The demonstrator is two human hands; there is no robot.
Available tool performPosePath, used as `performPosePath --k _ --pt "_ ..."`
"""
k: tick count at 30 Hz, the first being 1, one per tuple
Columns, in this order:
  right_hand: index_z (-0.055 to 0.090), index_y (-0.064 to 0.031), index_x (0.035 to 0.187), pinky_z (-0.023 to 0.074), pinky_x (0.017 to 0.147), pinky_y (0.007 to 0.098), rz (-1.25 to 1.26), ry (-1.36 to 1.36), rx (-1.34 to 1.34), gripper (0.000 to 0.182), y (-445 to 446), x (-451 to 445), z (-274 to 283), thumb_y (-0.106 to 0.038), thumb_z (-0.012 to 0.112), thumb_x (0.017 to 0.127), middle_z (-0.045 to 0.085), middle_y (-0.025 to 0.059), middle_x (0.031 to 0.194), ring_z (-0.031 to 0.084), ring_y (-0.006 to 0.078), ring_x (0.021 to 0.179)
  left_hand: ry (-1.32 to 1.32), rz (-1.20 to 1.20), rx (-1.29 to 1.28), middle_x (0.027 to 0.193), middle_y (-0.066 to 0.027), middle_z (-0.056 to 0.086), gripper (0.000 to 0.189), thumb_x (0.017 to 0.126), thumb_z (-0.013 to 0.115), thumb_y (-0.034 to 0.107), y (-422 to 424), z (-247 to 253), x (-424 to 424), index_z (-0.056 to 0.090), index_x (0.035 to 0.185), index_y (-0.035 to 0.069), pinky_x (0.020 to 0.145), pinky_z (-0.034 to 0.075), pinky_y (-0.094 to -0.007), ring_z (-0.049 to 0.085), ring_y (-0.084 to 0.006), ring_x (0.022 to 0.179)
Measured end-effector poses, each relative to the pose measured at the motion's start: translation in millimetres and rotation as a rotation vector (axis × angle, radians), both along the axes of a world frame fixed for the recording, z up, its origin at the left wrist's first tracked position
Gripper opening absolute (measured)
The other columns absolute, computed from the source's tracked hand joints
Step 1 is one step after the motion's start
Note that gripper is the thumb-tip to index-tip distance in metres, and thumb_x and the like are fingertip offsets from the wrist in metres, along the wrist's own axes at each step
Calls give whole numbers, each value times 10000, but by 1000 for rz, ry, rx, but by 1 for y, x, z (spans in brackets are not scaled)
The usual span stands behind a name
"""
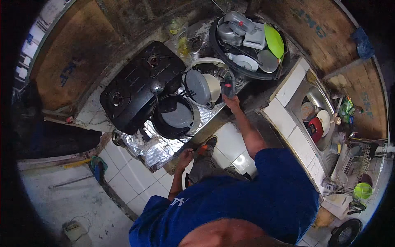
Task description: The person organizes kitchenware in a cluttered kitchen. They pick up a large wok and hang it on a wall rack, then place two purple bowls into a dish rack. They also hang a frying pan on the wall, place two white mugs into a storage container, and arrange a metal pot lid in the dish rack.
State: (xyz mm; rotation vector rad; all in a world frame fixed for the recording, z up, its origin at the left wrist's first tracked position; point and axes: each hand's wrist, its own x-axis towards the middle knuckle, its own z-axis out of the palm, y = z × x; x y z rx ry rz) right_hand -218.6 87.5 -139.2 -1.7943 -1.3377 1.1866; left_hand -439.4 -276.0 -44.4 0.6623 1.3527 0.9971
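Note:
My right hand (231,102) grips a clear plastic lid with a red knob (227,89), at the right rim of a light basin (197,100). That basin holds a grey lid (197,88), a cream bowl (212,88) and dark utensils. My left hand (186,156) hangs low by the foil-covered counter edge; its fingers look bent, and whether it holds anything is unclear. Between the hands stands a black pan (159,125) with a grey lid (179,115) and a slotted metal spoon (157,88) in it.
A black gas stove (142,83) sits to the left. A large black tub (247,73) holds dishes and containers at the back. On the right are a steel sink (322,98) with dishes and a wire dish rack (365,157). Foil (157,154) covers the near counter.

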Motion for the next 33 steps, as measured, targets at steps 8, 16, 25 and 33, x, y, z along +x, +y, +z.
performPosePath --k 8,16,25,33 --pt "586 39 836 511 449 253 -155 221 -69 448 -47 8 114 -381 704 734 617 77 704 594 138 536 -195 -113 47 944 -38 570 217 877 565 175 37 -31 -2 524 1055 58 781 431 -257 535 -122 873" --pt "594 65 662 517 551 378 -123 -247 185 534 -43 12 143 -453 724 664 599 166 612 619 261 585 229 -450 59 919 -76 616 249 864 572 220 84 -36 17 552 1030 37 749 460 -281 584 -143 853" --pt "575 98 679 492 690 488 -78 -548 366 598 -46 18 165 -478 730 636 539 321 774 586 454 694 157 -493 -66 902 -83 624 295 866 580 255 99 -29 19 536 1074 52 768 462 -313 588 -184 890" --pt "575 114 773 525 599 448 -59 -634 303 623 -47 11 194 -482 716 657 486 312 932 605 398 663 175 -483 -19 916 -93 634 302 857 603 251 100 -25 23 544 1048 24 743 472 -305 598 -157 881"
